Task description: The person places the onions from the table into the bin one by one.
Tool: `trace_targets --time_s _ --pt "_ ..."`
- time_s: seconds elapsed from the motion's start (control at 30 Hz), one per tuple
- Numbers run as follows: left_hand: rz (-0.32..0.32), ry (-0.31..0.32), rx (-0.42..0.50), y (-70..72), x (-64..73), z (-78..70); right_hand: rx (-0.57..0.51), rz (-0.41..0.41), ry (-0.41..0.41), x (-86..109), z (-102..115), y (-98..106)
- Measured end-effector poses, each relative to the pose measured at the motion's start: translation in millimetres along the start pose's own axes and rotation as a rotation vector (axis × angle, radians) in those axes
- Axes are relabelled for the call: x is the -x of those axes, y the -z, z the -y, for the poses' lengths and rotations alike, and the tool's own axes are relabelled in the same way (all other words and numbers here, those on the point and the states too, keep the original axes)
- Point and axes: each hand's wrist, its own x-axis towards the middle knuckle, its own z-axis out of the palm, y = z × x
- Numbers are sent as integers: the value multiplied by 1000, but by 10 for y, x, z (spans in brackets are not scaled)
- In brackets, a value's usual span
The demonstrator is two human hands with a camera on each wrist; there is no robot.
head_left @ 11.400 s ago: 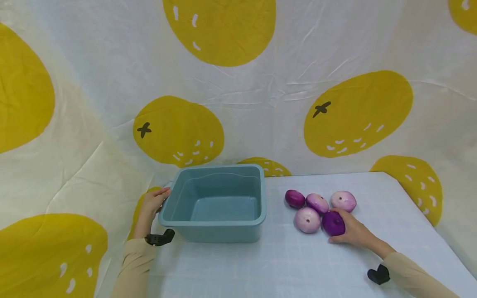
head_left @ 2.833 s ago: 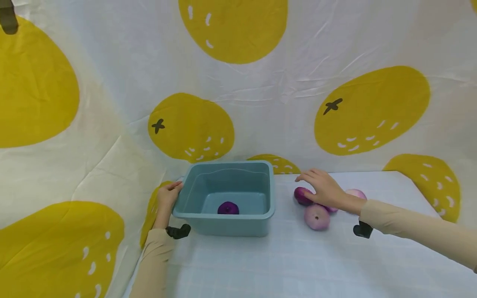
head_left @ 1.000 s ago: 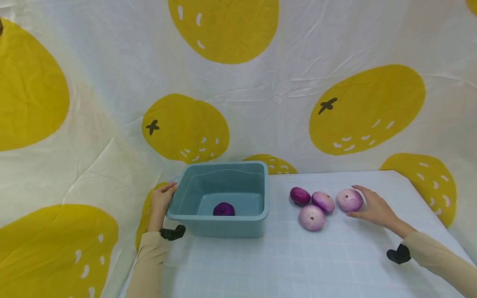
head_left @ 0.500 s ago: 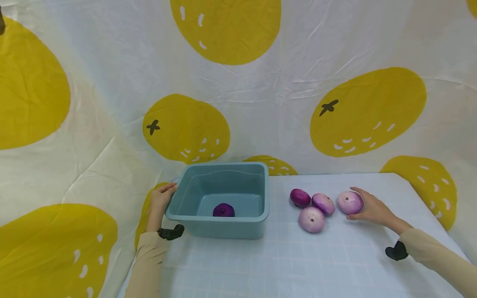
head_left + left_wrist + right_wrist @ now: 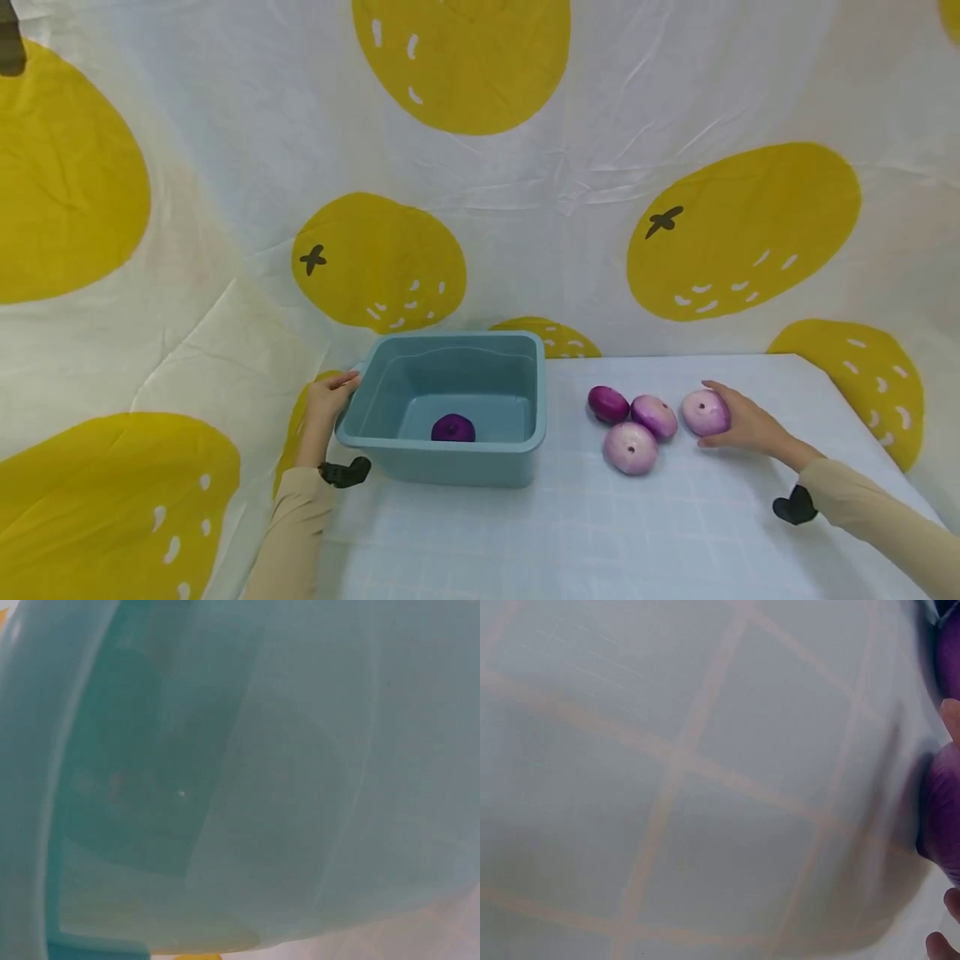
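Note:
A blue-green plastic tub [image 5: 465, 468] stands on the table, its side filling the left wrist view. My left hand [image 5: 324, 408] holds the tub's left rim; part of the fingers is hidden. Inside lies a dark purple red onion [image 5: 453, 428]. To the right, my right hand [image 5: 746, 421] grips a pale purple-white red onion [image 5: 703, 412], thumb in front and fingers behind, with the onion still low at the table. In the right wrist view this onion [image 5: 943, 814] shows between fingertips at the edge.
Between tub and right hand lie three more red onions close together: a dark one [image 5: 608, 404], a two-toned one [image 5: 654, 417] and a pale one [image 5: 631, 448]. A pale checked cloth [image 5: 600, 533] covers the table. A fruit-print curtain [image 5: 540, 250] hangs behind.
The dark purple onion, earlier in my right hand, now lies in the tub. My right hand passed over the onion group, then closed round the rightmost pale onion. My left hand stays at the rim.

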Motion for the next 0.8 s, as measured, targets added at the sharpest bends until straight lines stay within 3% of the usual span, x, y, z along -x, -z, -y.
trace_targets --time_s 0.4,0.63,0.8 --pt "2 36 19 2 31 -12 5 -15 6 -91 31 -77" --pt "-42 -21 1 -17 55 -35 -4 -22 19 -122 -1 -101" --pt "-39 -11 10 -1 56 -39 -20 -18 17 -131 -14 -111"
